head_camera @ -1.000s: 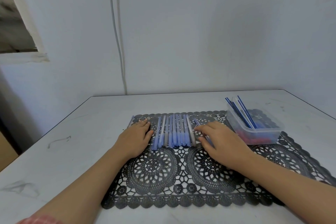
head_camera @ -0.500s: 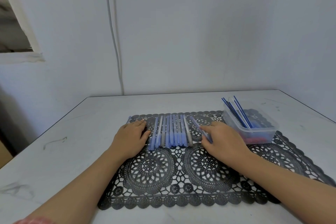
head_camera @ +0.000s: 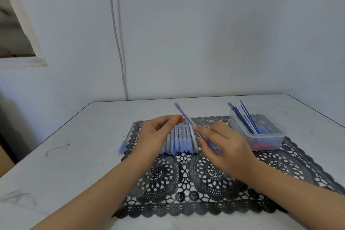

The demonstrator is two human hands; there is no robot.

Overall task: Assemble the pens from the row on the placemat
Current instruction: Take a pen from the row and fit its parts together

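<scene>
A row of several blue and grey pen barrels (head_camera: 182, 141) lies side by side on the black lace placemat (head_camera: 209, 177). My right hand (head_camera: 222, 147) pinches one blue pen barrel (head_camera: 183, 115) and holds it slanted above the row, its far end pointing up and left. My left hand (head_camera: 156, 134) is raised over the left part of the row, fingertips close to the held barrel; whether they touch it I cannot tell. Part of the row is hidden behind my left hand.
A clear plastic tub (head_camera: 261, 136) with blue refills and small parts stands on the mat's right rear corner. A single blue pen (head_camera: 126, 141) lies off the mat's left edge on the white table (head_camera: 74, 155). A wall stands behind.
My right hand has lifted one barrel out of the row's right end and tilted it upward. My left hand rose from the mat toward that barrel.
</scene>
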